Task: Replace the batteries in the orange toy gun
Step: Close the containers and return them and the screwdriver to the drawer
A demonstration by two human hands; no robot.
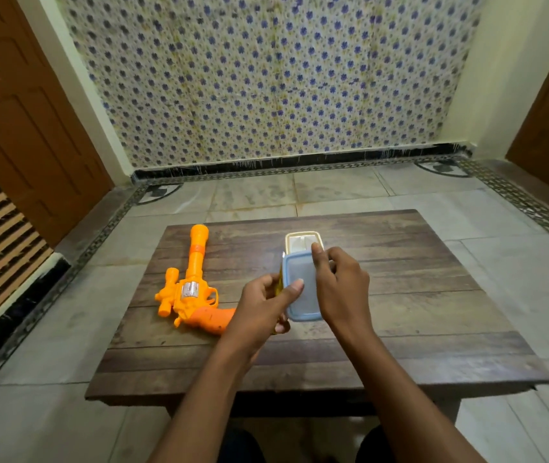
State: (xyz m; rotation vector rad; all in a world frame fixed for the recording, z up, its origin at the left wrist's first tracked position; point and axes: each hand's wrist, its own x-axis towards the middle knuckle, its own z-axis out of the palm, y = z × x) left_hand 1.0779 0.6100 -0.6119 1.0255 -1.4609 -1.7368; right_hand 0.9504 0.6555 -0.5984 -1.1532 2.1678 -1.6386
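Observation:
The orange toy gun (190, 285) lies on the left part of the low wooden table (433, 315), barrel pointing away from me, grip toward my left hand. A small plastic container (302, 241) with a yellowish rim stands at the table's middle. Its translucent blue lid (303, 289) is lifted and slid toward me, off the container. My left hand (263, 309) grips the lid's left edge, thumb on top. My right hand (340, 285) holds the lid's right edge, its forefinger reaching the container's rim. What is inside the container is hidden.
The table stands on a tiled floor (500, 228). A flower-patterned cloth (266, 78) hangs on the wall behind. Brown wooden doors (25, 111) flank both sides. My knees show below the table's near edge.

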